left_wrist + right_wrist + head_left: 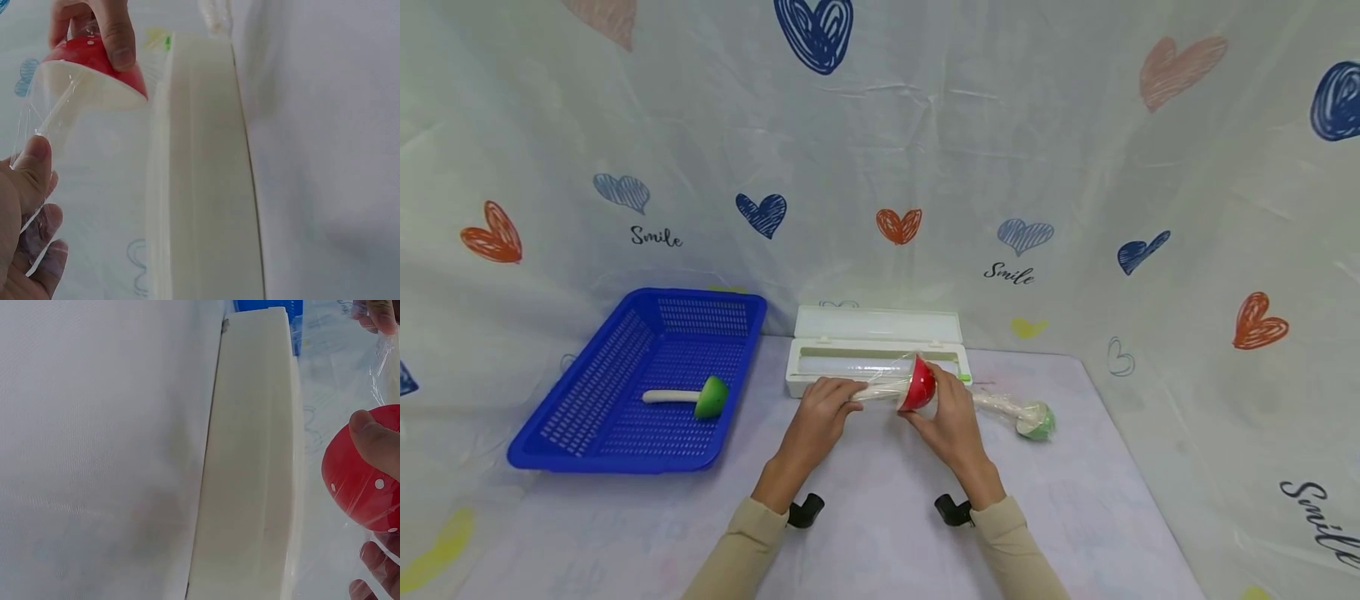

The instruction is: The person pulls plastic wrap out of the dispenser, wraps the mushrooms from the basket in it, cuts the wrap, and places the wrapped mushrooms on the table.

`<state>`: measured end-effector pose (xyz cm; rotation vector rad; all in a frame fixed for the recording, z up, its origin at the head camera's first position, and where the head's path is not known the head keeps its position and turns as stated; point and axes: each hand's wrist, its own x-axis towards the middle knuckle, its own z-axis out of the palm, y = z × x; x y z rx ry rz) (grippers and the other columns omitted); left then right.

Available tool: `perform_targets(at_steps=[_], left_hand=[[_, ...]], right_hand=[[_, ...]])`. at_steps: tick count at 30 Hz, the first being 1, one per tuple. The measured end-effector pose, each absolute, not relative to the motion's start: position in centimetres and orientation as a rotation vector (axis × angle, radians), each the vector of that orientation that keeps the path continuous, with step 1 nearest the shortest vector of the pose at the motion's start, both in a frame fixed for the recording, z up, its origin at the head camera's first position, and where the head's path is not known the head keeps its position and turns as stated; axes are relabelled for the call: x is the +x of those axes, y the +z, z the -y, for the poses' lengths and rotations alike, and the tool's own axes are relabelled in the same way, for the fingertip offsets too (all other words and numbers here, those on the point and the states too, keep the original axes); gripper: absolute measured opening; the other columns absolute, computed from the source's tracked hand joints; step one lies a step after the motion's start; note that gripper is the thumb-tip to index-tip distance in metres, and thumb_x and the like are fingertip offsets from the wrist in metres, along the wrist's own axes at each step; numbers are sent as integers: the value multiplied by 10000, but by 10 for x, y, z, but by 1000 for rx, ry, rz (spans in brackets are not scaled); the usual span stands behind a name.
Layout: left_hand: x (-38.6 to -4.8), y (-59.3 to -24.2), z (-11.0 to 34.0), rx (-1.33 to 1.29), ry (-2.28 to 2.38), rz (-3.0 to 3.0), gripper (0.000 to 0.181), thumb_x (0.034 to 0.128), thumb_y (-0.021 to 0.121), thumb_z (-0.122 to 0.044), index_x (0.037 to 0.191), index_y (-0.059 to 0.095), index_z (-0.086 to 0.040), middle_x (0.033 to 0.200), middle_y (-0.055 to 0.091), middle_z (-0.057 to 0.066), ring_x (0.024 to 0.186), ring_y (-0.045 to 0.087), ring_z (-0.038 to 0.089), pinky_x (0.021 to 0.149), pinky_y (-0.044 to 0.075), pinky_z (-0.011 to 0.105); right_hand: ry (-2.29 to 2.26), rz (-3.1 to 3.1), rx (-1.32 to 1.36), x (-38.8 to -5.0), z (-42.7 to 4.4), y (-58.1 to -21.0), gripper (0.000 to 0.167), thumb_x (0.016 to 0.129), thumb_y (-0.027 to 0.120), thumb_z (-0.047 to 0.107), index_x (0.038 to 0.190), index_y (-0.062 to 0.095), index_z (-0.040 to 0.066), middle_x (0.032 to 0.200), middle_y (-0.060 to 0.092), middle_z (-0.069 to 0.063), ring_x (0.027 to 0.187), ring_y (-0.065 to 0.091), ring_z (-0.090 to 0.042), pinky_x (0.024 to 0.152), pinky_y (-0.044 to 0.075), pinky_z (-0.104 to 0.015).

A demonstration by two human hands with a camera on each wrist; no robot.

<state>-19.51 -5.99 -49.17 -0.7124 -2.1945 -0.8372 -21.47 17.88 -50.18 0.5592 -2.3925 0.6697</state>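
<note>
Above the table, both hands hold a toy mushroom with a red, white-dotted cap (919, 385) and a pale stem, covered in clear cling film (889, 373). My left hand (822, 414) pinches the film at the stem end, its thumb (37, 156) on top in the left wrist view. Around the cap curls my right hand (957, 421), thumb pressed on the red surface (350, 469) in the right wrist view. Directly behind the hands stands a white cling film box (795, 379), its lid (877, 323) raised and a film roll (850, 365) inside.
On the left sits a blue basket (617, 463) containing a toy mushroom with a green cap (711, 398). Another green-capped mushroom (1037, 422), wrapped in film, lies on the white tabletop (880, 517) to the right. A heart-patterned sheet (940, 158) rises behind the table.
</note>
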Motion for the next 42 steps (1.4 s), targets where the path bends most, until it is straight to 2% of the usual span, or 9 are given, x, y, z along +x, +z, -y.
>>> perform_targets(at_steps=[14, 23, 34, 38, 42], left_hand=[[-187, -477, 59, -733, -825, 2140, 380, 763, 869, -64, 1130, 773, -86, 997, 724, 48, 922, 658, 215, 755, 512, 368], [-180, -467, 61, -742, -806, 2131, 385, 769, 862, -115, 1144, 773, -97, 986, 721, 36, 894, 650, 203, 739, 457, 346], [-173, -454, 61, -775, -819, 2085, 390, 774, 851, -127, 1152, 768, -77, 968, 715, 50, 875, 643, 209, 743, 489, 354], [-171, -449, 62, -802, -825, 2051, 337, 857, 788, -209, 1164, 761, -72, 969, 715, 53, 873, 639, 213, 741, 481, 350], [-170, -446, 62, -821, -828, 2022, 375, 977, 618, -359, 1168, 756, -66, 972, 716, 53, 863, 632, 211, 738, 463, 342]], right_hand=[[699, 2356, 574, -203, -181, -488, 935, 672, 989, 277, 1433, 509, 22, 1365, 625, -138, 1218, 607, -314, 1004, 537, -550], [727, 2292, 612, -194, -184, -476, 929, 653, 1001, 253, 1411, 528, -1, 1347, 634, -147, 1222, 603, -331, 980, 534, -568], [727, 2280, 622, -183, -187, -462, 928, 661, 996, 234, 1428, 524, 11, 1384, 615, -134, 1244, 582, -311, 1000, 532, -558], [723, 2285, 622, -179, -188, -456, 920, 675, 989, 232, 1438, 522, 14, 1393, 615, -133, 1258, 574, -307, 998, 533, -546], [719, 2279, 628, -176, -189, -451, 931, 675, 989, 224, 1451, 518, 16, 1394, 618, -139, 1261, 574, -314, 997, 534, -547]])
